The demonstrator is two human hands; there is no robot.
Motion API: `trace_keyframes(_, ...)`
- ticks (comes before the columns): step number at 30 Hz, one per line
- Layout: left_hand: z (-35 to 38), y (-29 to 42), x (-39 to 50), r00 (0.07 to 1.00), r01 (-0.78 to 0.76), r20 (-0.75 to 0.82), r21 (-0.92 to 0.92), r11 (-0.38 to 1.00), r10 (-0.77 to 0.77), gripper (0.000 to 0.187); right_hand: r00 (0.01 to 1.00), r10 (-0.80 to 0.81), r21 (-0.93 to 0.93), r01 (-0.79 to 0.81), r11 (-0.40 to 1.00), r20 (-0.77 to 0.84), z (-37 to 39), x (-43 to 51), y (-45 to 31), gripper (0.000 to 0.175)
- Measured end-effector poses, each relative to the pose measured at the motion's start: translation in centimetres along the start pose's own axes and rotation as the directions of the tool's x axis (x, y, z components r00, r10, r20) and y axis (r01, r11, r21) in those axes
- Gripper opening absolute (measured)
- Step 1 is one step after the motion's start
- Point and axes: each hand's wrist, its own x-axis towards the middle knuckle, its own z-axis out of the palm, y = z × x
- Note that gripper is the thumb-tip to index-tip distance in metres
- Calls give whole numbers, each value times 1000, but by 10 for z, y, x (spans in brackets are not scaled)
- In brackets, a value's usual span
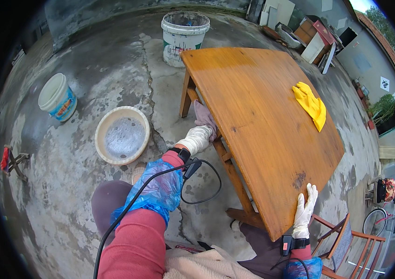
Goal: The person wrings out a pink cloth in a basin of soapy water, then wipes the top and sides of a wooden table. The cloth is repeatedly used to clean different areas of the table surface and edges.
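A wooden table (pixel 253 115) with a glossy orange-brown top stands before me. My left hand (pixel 197 139), in a white glove, grips a mauve cloth (pixel 204 117) against the table's side, under the edge of the top. Part of the cloth and the fingertips are hidden there. On the near right corner of the tabletop rests my right hand (pixel 305 209), white-gloved, its fingers apart and holding nothing. A dark worn patch (pixel 299 179) marks the wood just beyond it. A pair of yellow rubber gloves (pixel 310 104) lies near the far edge.
A basin (pixel 122 135) of sudsy water sits on the concrete floor at left. Beyond it stands a lidded bucket (pixel 58 97); a large paint-stained bucket (pixel 185 38) is behind the table. A wooden chair (pixel 344 240) is at right. A black cable (pixel 141 188) loops along my left arm.
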Motion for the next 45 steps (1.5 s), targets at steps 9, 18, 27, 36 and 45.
trace_keyframes(9, -45, -58, 91, 995, -68, -33, 448, 891, 93, 35, 999, 0, -8, 0, 1000, 48, -6, 2, -15, 47)
trace_keyframes(18, -53, -122, 149, 985, 124, -160, 357, 926, -70, 34, 997, 20, -23, -19, 1000, 69, -6, 3, -18, 47)
trace_keyframes(27, 46, -109, 126, 981, 130, -74, -425, 896, -177, 33, 999, -1, 8, 0, 1000, 41, -4, 0, -9, 47)
trace_keyframes(36, 42, -10, 9, 962, 240, -33, -365, 900, -269, 43, 999, -36, -6, 36, 999, -34, 2, 1, 5, 50)
trace_keyframes(45, 68, 22, -105, 983, 181, 37, -398, 900, -182, 24, 991, -28, -7, 27, 1000, -134, 6, 0, 4, 49)
